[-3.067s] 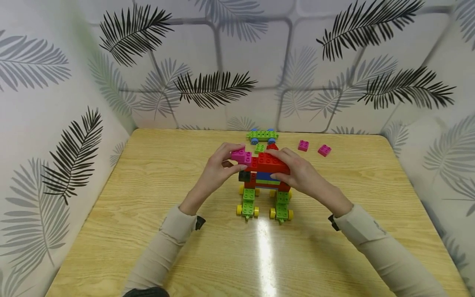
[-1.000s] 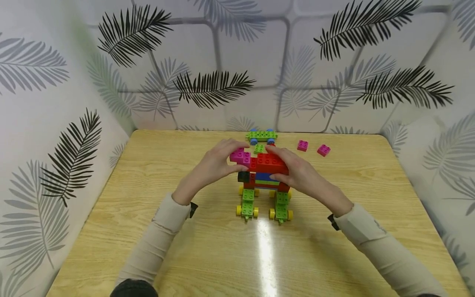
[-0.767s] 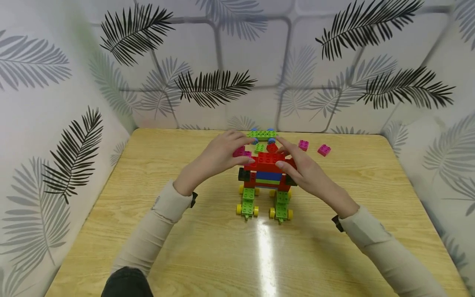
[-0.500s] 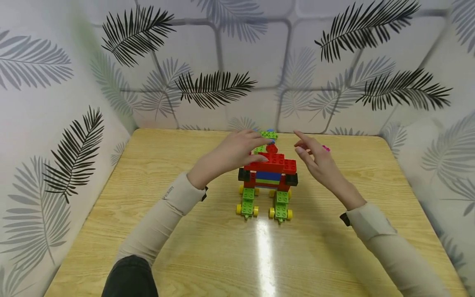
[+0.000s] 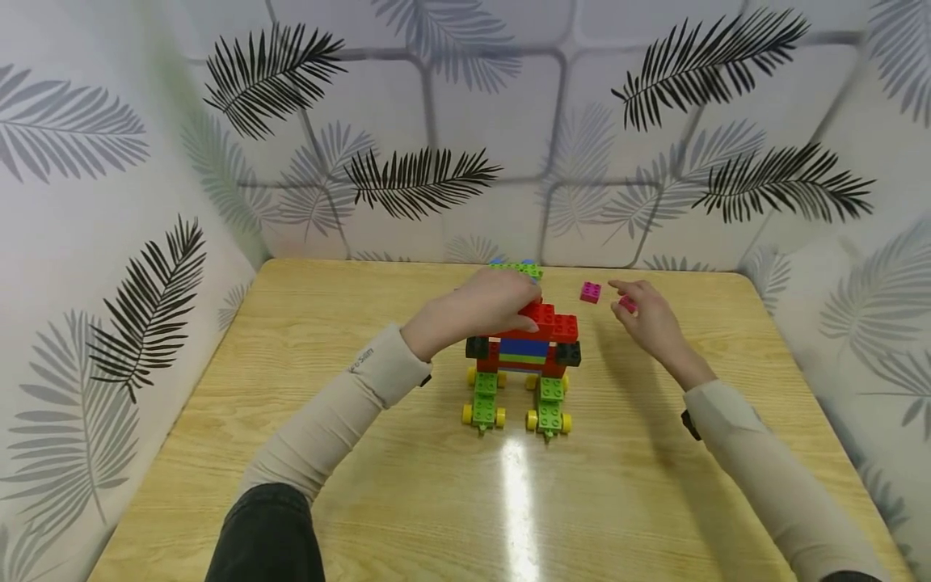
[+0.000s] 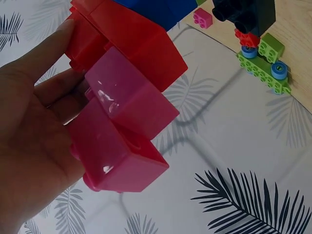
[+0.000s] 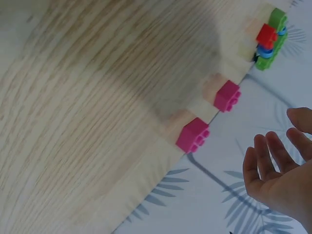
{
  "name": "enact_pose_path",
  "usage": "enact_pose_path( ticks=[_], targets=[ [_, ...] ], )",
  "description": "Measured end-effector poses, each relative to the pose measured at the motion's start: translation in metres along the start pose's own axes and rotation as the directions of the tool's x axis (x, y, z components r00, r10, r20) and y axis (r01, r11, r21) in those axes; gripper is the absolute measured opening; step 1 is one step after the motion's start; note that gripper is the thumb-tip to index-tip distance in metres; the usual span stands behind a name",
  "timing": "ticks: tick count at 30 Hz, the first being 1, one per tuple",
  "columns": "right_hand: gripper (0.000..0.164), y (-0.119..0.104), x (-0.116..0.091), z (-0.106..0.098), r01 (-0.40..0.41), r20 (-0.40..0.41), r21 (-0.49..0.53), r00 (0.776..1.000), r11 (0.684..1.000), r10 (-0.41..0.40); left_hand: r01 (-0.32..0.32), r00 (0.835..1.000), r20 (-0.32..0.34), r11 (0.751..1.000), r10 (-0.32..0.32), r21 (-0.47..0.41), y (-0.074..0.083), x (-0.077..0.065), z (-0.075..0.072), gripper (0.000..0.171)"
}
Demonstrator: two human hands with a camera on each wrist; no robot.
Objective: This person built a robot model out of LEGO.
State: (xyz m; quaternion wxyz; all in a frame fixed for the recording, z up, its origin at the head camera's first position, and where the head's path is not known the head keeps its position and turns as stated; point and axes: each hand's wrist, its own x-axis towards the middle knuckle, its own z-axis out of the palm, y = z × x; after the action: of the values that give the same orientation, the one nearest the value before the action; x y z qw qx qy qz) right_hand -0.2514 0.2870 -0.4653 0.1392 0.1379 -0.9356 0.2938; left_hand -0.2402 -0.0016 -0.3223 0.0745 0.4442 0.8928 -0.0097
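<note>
A toy-brick model stands mid-table in the head view, with red bricks (image 5: 564, 326) on top, blue and green layers, black bricks (image 5: 568, 353) at its sides and green wheeled legs (image 5: 486, 400). My left hand (image 5: 476, 307) grips its red top, thumb in front and fingers behind. The left wrist view shows that hand against a red brick (image 6: 87, 43) beside two pink bricks (image 6: 131, 92), which the hand hides in the head view. My right hand (image 5: 652, 323), fingers loosely bent, hovers over a loose pink brick (image 5: 628, 304), holding nothing.
Another loose pink brick (image 5: 591, 292) lies left of the right hand. Behind the model, partly covered, sits a green base with blue wheels (image 5: 525, 269); the left wrist view shows a small green brick (image 6: 271, 48) near it. A patterned wall (image 5: 465, 210) borders the table's back edge.
My left hand has slid right from the pink bricks onto the red top. The right hand has let go of the red brick and moved right to the loose pink brick.
</note>
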Motion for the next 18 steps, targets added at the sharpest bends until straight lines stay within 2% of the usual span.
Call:
enact_pose_path(
  ticks=[5, 8, 13, 18],
  targets=[
    [0.04, 0.011, 0.005, 0.003, -0.049, 0.044, -0.049, 0.998, 0.998, 0.051, 0.026, 1.0, -0.007, 0.999, -0.026, 0.024, -0.003, -0.003, 0.0, 0.03],
    [0.04, 0.017, 0.007, 0.004, -0.104, 0.087, -0.104, 0.99, 0.989, 0.113, 0.04, 0.999, -0.011, 0.999, -0.04, 0.03, -0.005, -0.004, 0.001, 0.029],
    [0.047, 0.033, 0.011, 0.007, -0.215, 0.176, -0.197, 0.952, 0.957, 0.25, 0.034, 0.999, -0.026, 0.999, -0.035, -0.018, -0.008, -0.007, 0.004, 0.028],
    [0.052, 0.049, 0.014, 0.013, -0.264, 0.227, -0.229, 0.921, 0.937, 0.315, 0.049, 0.998, -0.023, 0.997, -0.051, -0.062, -0.007, -0.008, 0.002, 0.028]
  ],
)
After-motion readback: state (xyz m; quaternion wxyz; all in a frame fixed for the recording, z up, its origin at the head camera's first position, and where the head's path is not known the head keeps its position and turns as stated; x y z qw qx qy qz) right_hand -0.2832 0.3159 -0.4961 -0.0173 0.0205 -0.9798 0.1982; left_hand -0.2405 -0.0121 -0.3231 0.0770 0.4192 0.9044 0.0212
